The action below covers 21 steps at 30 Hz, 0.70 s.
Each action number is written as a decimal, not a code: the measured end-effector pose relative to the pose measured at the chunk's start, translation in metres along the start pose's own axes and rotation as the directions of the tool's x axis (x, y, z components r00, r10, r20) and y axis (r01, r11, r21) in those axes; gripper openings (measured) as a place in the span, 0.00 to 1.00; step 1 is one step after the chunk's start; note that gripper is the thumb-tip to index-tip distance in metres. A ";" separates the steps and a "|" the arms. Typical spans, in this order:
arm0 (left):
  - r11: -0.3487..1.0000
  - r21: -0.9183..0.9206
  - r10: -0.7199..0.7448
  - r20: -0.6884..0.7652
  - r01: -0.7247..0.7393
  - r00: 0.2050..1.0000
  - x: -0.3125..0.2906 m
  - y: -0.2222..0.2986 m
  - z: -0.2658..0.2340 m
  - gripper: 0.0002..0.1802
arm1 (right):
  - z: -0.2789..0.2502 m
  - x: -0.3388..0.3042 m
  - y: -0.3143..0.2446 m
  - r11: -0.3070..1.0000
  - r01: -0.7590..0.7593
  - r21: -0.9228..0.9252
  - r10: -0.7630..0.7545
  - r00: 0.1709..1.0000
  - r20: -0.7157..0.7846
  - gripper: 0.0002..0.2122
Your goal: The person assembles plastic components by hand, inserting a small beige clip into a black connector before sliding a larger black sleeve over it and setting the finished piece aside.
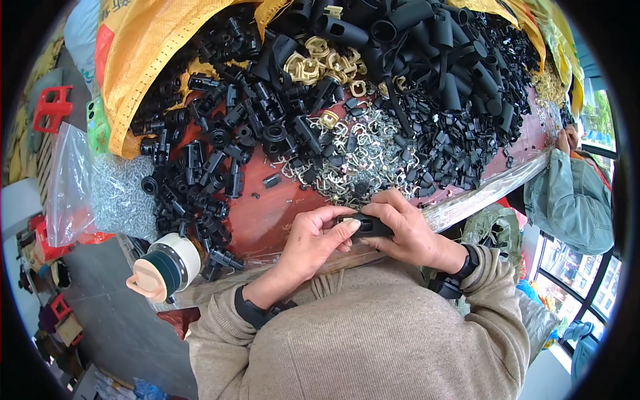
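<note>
Both my hands meet at the near edge of the red table, closed on one black plastic tube part [375,225]. My left hand [313,241] pinches its left end, the thumb lying over a small pale spot there. My right hand [408,232] wraps round the other end with fingers and thumb. Just beyond my fingertips lies a pile of white wire clips [357,160] mixed with small dark bits. Small black pieces [447,143] are heaped to the right of it. A lone short black piece [271,180] rests on the red tabletop [267,217].
Black jointed fittings [230,127] pile up at left, black tubes [447,60] at the back right, beige plastic parts [323,63] between. A bag of small clear pieces [123,190] and a lidded cup [167,267] stand left. Another person's sleeve [567,200] is at right.
</note>
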<state>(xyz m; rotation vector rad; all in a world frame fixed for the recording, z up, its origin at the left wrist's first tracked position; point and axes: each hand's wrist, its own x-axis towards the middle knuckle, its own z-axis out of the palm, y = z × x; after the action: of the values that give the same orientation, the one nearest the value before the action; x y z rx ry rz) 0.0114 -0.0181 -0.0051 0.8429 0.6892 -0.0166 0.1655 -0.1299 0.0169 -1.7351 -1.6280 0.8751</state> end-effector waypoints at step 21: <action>0.994 -0.102 0.060 0.184 -0.042 0.981 -0.016 0.002 0.006 0.31 | -0.033 -0.025 -0.011 0.996 0.083 -0.015 -0.084 0.991 -0.103 0.24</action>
<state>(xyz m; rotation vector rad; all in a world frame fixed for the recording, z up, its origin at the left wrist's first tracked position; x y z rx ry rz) 0.0025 -0.0246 0.0081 0.7542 0.4879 -0.0156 0.1842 -0.1541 0.0476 -1.6782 -1.6273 0.7258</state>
